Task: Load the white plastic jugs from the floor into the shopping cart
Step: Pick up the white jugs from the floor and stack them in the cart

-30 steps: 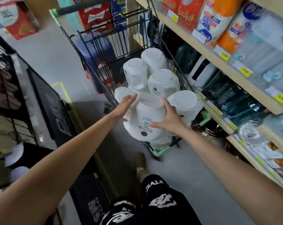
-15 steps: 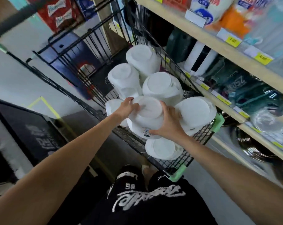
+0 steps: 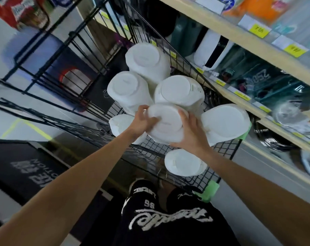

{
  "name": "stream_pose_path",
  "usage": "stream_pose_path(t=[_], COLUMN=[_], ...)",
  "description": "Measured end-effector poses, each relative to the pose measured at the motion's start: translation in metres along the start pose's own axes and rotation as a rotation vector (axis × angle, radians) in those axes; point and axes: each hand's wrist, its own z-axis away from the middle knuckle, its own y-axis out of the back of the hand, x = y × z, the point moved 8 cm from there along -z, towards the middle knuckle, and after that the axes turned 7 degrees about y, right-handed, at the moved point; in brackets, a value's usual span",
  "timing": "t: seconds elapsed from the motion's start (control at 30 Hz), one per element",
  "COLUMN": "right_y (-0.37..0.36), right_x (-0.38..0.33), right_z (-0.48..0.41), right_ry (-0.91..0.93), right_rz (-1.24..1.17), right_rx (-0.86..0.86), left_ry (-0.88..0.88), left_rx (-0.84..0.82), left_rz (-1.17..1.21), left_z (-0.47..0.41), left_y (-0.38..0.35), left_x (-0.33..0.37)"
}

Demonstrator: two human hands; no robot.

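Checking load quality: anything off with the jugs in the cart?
Yes: the jugs are heaped in the cart, bases toward the camera, each tilted differently. Left hand and right hand hold the middle jug atop the heap. No spill or damage visible.

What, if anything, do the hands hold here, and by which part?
One white jug, held by its base end, which faces the camera: the left hand grips the left edge, the right hand the right side.
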Motion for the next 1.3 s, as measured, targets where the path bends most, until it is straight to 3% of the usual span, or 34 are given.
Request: stream_pose_path(t=[0.23,0.37,0.53,0.63,0.8,0.93,1.2,1.3], right_y=[-0.013,-0.017,-0.024,-0.032,-0.028,-0.033,-0.007,0.023], right_x=[0.013,0.016,0.015,0.014,0.004,0.010,0.014,0.022], right_z=[-0.008,-0.004,0.002,0.006,0.021,0.042,0.060,0.077], right_ry=[-0.030,-0.102,-0.282,-0.348,-0.351,-0.472,-0.575,-0.583], right_rz=[0.110,0.097,-0.077,-0.216,-0.201,-0.295,-0.475,-0.522], right_rx=[-0.095,-0.075,-0.075,-0.101,0.050,0.155,0.254,0.341], left_ry=[0.018,0.056,-0.013,-0.073,-0.208,-0.281,-0.354,-0.444], left_rx=[-0.080,-0.109,-0.015,0.047,-0.022,-0.119,-0.021,-0.093], left_rz=[0.035,-0.088,-0.376,-0.377,-0.599,-0.775,-0.990,-0.949], left_z=[-0.009,-0.029,-0.019,-0.013,-0.004,0.006,0.032,0.045], left_y=[-0.008,-0.009,-0.004,0.000,-0.005,-0.013,-0.035,-0.063], left_x=[-0.008,-0.019,-0.001,0.007,0.015,0.011,0.033,0.054])
